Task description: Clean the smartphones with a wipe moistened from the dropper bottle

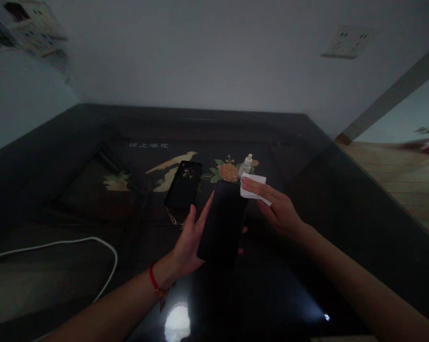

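My left hand (190, 244) is wrapped round a black smartphone (223, 225), its dark screen facing up and some fingertips showing past the right edge. A folded white tissue (253, 181) is in my right hand (279, 209), pressed under the fingers at the phone's upper right corner. Just beyond the tissue stands a small clear dropper bottle (245, 167) with a white top. To the left of the phone lies a black phone case (184, 184), with cutouts for the camera and a chain strap (173, 218) hanging from its lower end.
The glossy dark table (285, 285) carries a bird and flower design and reflects light. A white cable (75, 240) curves over its left side. Behind it rises a pale wall (200, 57) with a socket plate (349, 42) at right and more sockets at upper left.
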The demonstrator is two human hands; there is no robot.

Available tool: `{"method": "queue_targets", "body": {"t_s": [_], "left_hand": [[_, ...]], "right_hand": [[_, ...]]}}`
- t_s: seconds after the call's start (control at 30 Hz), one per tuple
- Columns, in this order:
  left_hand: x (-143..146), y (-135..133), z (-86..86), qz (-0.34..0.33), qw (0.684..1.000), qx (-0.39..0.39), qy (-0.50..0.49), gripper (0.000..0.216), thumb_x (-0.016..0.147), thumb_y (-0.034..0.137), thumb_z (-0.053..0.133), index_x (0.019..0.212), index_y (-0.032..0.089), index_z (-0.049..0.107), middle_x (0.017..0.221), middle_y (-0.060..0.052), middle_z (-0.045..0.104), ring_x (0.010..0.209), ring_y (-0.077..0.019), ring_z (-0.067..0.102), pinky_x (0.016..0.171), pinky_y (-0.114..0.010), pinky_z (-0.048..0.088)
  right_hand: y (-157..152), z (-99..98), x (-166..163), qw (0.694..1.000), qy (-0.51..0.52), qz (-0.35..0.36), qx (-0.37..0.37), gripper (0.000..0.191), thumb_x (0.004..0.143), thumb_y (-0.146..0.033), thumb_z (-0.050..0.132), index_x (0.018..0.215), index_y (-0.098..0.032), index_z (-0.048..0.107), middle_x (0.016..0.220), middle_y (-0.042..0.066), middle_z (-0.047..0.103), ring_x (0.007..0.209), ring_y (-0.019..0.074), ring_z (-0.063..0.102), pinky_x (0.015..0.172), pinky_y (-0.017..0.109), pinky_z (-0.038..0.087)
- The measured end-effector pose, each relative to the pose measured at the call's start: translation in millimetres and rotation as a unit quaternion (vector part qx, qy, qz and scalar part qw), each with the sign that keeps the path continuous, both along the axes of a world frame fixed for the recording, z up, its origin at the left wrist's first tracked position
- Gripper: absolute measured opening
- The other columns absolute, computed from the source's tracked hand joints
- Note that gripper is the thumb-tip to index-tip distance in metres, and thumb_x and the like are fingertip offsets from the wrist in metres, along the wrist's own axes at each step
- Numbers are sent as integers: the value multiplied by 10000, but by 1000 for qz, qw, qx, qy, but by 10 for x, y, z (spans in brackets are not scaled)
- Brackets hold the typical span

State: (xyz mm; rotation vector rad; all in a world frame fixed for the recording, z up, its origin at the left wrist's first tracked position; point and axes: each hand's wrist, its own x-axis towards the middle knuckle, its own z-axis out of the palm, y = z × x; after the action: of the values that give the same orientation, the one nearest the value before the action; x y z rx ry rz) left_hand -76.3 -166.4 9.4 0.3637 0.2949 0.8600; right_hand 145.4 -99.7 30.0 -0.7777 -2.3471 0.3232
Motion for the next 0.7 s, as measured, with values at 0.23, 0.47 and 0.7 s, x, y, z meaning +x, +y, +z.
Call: {"method": "queue_targets", "body": {"t_s": [0.23,0.47,0.7], "left_hand": [[14,18,-1,-7,1000,-7,-17,557,860,595,139,1389,420,118,1355,-111,430,1165,-400,459,917,-658,244],[0,42,-120,-9,991,-104,-84,611,828,640,258,1226,239,491,907,-61,668,823,-200,635,777,-352,456],[19,62,-81,18,987,-126,-95,583,829,639,261,1213,282,515,851,-37,666,734,-173,617,722,-331,461]], "right_hand": [[159,92,-389,989,-88,7,117,377,914,-193,338,1252,-89,469,1320,142,476,1276,173,375,1039,383,371],[-85,64,-554,952,-203,120,196,412,884,-221,400,1245,-34,471,1340,155,448,1293,235,341,956,367,447],[8,72,-439,960,-172,51,213,389,893,-175,370,1240,-25,465,1322,181,462,1295,216,341,958,375,439]]}}
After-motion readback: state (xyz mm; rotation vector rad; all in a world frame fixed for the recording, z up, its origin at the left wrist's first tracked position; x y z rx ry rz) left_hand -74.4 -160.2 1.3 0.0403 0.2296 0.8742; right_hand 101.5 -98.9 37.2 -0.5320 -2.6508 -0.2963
